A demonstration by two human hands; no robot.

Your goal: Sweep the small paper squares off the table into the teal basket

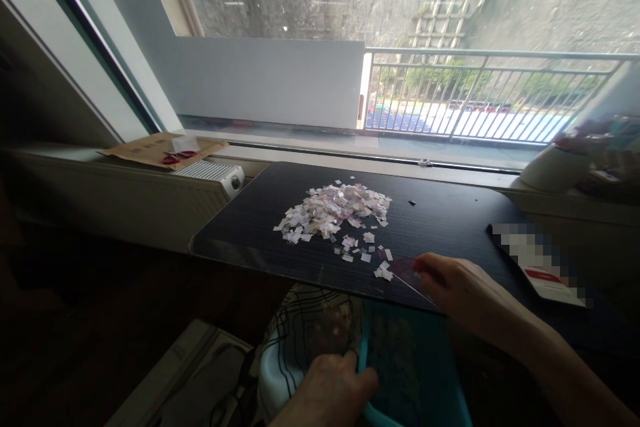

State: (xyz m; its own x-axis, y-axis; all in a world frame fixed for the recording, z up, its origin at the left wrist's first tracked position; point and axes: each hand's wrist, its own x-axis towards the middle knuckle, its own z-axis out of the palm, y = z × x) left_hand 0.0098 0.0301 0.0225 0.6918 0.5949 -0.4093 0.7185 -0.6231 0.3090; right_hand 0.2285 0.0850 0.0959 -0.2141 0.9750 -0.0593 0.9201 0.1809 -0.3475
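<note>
A heap of small cut paper pieces point(335, 208) lies on the dark tabletop point(245, 213), with a few scattered toward the front edge. Pinched in my right hand point(453, 283) is a thin see-through plastic sheet point(406, 269), pinkish in part, held low at the table. Its left edge is beside a small clump of paper pieces point(383, 271). Below the table edge, my left hand point(337, 383) is closed on the rim of a turquoise bin point(453, 373). Paper pieces show dimly inside the bin.
Left of the bin is a light-coloured container with black-lined cloth point(285, 340). A phone-like dark object point(545, 273), partly blurred out, lies at right. Red-handled scissors point(179, 157) rest on a brown envelope point(143, 150) on the sill. A radiator point(205, 173) stands left of the table.
</note>
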